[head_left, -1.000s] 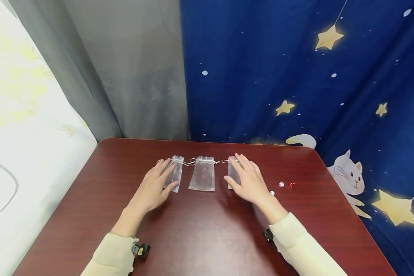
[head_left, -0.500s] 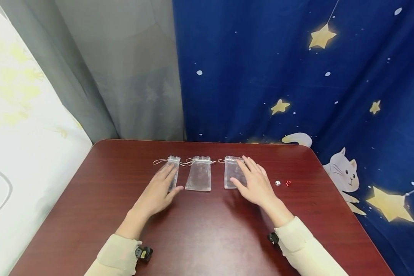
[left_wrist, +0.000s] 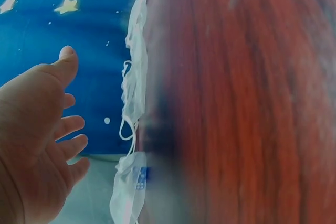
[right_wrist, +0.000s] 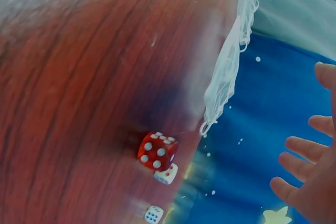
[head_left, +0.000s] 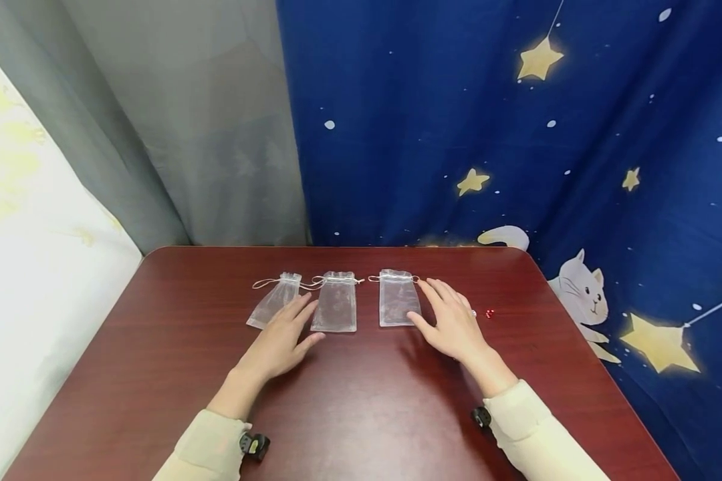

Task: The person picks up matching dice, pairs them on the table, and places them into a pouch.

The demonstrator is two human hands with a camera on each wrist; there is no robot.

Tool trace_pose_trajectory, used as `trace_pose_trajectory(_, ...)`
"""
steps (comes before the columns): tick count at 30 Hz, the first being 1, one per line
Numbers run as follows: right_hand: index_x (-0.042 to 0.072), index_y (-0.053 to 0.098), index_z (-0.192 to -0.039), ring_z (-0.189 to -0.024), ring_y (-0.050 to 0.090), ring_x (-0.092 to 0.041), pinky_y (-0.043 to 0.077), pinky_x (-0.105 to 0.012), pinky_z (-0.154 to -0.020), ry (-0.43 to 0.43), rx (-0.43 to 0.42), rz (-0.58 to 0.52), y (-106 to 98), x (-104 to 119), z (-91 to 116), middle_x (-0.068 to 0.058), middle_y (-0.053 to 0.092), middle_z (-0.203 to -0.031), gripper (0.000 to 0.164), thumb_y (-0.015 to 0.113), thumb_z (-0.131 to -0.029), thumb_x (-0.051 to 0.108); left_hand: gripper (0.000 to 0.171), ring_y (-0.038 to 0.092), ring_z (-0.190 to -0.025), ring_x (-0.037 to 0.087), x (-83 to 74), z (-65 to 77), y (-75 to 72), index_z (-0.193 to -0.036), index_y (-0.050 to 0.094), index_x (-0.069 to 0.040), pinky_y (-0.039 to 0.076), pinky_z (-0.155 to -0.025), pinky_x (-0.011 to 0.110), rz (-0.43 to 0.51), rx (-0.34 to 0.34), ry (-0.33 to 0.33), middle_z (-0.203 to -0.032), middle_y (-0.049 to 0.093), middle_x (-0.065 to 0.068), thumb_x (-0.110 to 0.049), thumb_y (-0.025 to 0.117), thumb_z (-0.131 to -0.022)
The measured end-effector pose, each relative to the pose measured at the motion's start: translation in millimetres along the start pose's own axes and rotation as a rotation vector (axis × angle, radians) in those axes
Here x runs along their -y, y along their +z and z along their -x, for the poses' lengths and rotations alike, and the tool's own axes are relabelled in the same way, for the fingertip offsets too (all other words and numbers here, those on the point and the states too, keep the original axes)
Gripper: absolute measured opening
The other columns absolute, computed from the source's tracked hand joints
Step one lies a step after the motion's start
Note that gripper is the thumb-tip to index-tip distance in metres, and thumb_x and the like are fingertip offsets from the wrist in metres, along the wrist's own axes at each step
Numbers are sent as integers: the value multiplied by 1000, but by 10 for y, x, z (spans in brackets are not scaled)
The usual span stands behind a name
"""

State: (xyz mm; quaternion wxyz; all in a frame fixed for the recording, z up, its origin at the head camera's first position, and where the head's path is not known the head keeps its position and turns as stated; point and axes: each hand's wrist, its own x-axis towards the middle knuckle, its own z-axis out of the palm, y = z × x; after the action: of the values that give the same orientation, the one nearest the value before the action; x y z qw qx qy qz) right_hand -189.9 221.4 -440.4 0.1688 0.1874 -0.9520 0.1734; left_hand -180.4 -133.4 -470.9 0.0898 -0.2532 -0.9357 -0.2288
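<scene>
Three sheer white drawstring pouches lie in a row on the table. My left hand [head_left: 281,342], fingers spread, overlaps the lower right of the left pouch [head_left: 272,304], its fingertips beside the middle pouch [head_left: 335,308]. Inside the left pouch a blue die [left_wrist: 140,178] with white dots shows through in the left wrist view. My right hand [head_left: 451,327] is held low with loosely extended fingers, its thumb at the lower right corner of the right pouch [head_left: 397,300]. Neither hand grips anything.
Beyond my right hand lie a red die [right_wrist: 157,151], a white die with red dots [right_wrist: 166,174] and another white die with blue dots [right_wrist: 154,214]. Curtains, grey [head_left: 216,133] and blue [head_left: 391,133], hang behind the reddish-brown table [head_left: 361,414].
The head view has turned slightly right. My left hand has shifted right across the left pouch, uncovering its left side. My right hand has moved right, off most of the right pouch.
</scene>
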Motion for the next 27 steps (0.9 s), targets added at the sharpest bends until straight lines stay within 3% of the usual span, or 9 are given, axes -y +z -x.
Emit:
trace_pose_trajectory(4,10,52,-147,-138,45,-35,37,-60,-109,6,-8,0,-2,-30,21,-17,52,-147,67,67,-93,47,68,36,-145,41,-24,-5,49,-147,48,4,31,-117,56,6,15,15,-156,40,20,-39,67,-98)
trace_pose_trajectory(17,10,54,-144,-133,50,-35,39,-59,-107,54,-11,-28,13,-179,131,-16,56,-141,61,68,-94,41,73,32,-147,40,-68,5,203,-149,44,5,30,-117,56,24,165,51,-159,34,24,-42,67,-97)
trace_pose_trajectory(27,8,61,-136,-124,57,-35,46,-59,-100,117,12,-33,-15,-323,223,-15,63,-132,53,68,-95,39,73,32,-147,40,-66,7,223,-148,45,5,30,-118,55,20,237,6,-158,34,24,-43,65,-98)
